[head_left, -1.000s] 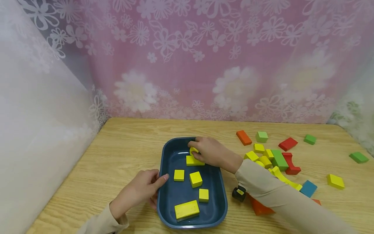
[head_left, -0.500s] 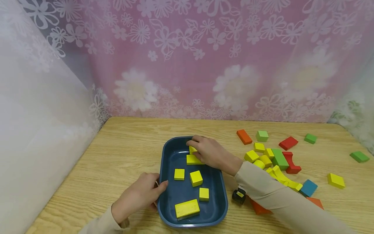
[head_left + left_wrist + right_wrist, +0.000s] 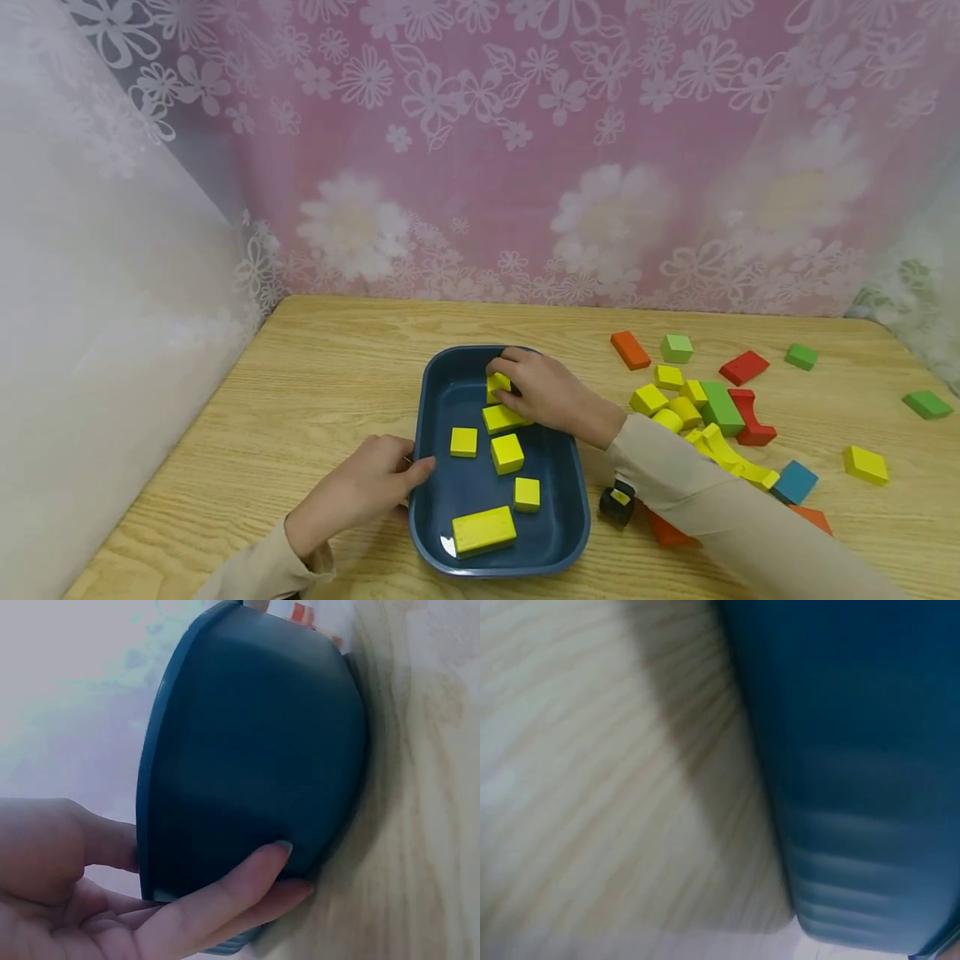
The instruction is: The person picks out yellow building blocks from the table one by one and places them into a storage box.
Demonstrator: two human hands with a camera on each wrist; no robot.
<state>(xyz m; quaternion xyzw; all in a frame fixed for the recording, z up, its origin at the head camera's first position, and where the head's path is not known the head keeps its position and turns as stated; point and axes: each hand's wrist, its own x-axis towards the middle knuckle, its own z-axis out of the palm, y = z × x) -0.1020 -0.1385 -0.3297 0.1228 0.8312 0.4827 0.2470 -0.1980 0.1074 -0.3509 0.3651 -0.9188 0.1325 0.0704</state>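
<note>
Yellow block (image 3: 497, 386) (in right hand (image 3: 549, 394))

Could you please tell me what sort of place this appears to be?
It looks like an indoor spot, perhaps a curtained-off play corner, judging by the wooden table, the pink floral curtain behind it and the coloured blocks.

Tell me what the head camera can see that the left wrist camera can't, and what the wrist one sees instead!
Only the head view shows the yellow blocks inside the dark blue tray, the right hand pinching one yellow block near the far end, and the blue block and green blocks out on the right.

Only the left wrist view shows the long fingers against the tray's outer wall.

Both show the tray, the left hand holding its edge, and the wooden table.
</note>
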